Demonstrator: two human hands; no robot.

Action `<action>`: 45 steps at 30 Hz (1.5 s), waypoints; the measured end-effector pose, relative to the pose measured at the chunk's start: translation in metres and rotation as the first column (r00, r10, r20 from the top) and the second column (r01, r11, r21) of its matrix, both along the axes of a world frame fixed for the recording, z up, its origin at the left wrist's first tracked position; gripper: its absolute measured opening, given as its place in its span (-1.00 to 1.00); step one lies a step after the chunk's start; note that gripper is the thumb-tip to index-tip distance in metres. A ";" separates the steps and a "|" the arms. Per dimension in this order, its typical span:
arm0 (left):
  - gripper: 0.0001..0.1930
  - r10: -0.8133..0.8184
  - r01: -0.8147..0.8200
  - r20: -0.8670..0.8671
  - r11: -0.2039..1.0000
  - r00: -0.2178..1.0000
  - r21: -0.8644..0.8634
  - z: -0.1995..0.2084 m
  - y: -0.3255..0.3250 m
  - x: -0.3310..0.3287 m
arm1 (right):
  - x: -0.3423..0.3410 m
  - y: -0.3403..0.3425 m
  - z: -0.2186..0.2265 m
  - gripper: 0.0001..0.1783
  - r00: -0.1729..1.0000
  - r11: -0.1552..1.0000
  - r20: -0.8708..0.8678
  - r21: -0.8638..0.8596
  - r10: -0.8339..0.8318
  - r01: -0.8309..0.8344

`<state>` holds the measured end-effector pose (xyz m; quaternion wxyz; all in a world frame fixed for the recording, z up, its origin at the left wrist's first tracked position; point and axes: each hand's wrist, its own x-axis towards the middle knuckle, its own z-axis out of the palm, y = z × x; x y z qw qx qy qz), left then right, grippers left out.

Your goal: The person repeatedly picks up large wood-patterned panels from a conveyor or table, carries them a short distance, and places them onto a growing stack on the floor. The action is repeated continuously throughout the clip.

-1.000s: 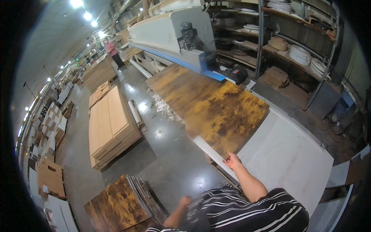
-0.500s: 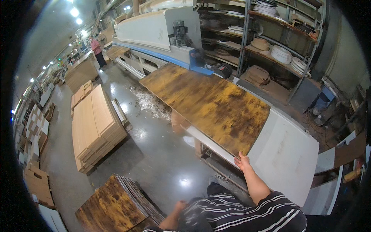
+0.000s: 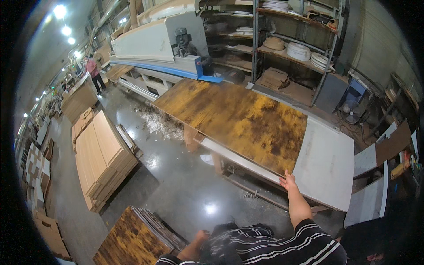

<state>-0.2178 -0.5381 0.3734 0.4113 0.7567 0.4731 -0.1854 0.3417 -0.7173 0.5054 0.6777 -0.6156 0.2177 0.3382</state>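
A long wood-based panel [image 3: 247, 121], with a mottled yellow and dark brown face, lies flat on a white worktable [image 3: 329, 163]. At its near right corner my right hand [image 3: 288, 180] grips the edge, with the thumb on top and some fingers below. My right arm is stretched out. My left hand [image 3: 202, 235] hangs low beside my body, its fingers curled and nothing showing in them. To the left of that hand stands a stack of panels [image 3: 132, 238] with the same mottled face.
Beyond the panel runs a long machine [image 3: 145, 39] with a blue rail [image 3: 210, 78] and a motor [image 3: 182, 39]. Pale boards [image 3: 104, 154] are piled on the floor at left. Shelves [image 3: 293, 55] hold coiled rolls. A person [image 3: 93, 73] stands far off; a fan [image 3: 351, 112] is at right.
My view has turned slightly to the right. The panel has slid a little toward the white table's right end, with my right hand still on its corner.
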 end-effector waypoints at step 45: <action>-0.29 0.901 -0.134 0.126 0.198 0.415 -0.971 0.072 -0.110 0.232 | -0.296 -0.596 -0.064 -0.32 0.722 0.962 -0.688 -0.144 0.071 -0.232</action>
